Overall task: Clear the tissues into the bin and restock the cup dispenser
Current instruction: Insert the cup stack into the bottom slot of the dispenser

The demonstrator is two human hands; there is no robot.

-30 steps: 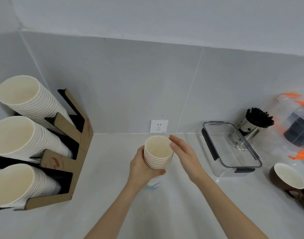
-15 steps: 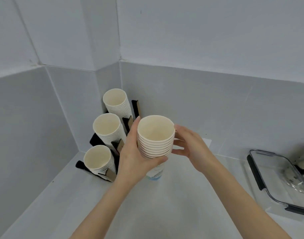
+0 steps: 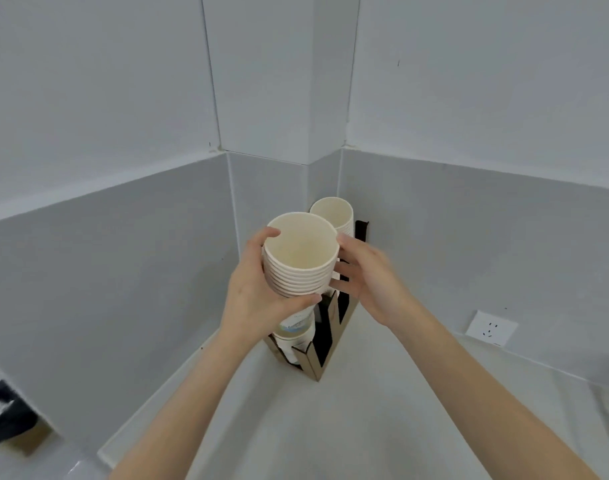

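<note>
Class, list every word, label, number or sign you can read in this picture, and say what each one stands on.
No text can be read.
Stack of paper cups: a pale blue printed band low on the stack, too blurred to read.
Cardboard cup dispenser: no print visible.
Wall socket: only its pin holes, no lettering visible.

This looks like an office pantry or break-room corner: a pale counter [image 3: 330, 427] meets a grey tiled backsplash [image 3: 123, 254], a cardboard cup dispenser [image 3: 325, 351] holding paper cups [image 3: 332, 211] stands in the far corner, and a wall socket [image 3: 491, 329] sits at the counter's back edge.
</note>
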